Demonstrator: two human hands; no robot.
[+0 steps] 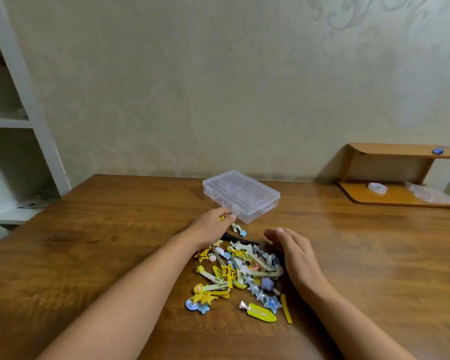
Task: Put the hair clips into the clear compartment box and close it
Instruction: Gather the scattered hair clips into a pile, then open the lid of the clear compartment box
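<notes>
Judging the heap of small yellow, blue and pastel plastic-and-metal hair clips light, stiff, snaggy: left hand pinches one, right hand open, lidded clear plastic compartment box at 12 o'clock, so pinch single clips mid-body.

Both bare forearms reaching fwd from bottom edge, converging toward centre. Left hand lying palm down, furthest fwd, fingers curling under and pinching sth small & yellow at the tips; what exactly, too small to tell. Right hand sitting nearer, standing on its outer edge w/ palm facing left, fingers straight & together, thumb up top, gripping nothing. Hands well apart, not touching. Wrists roughly straight, left arm stretching further out than right.
</notes>
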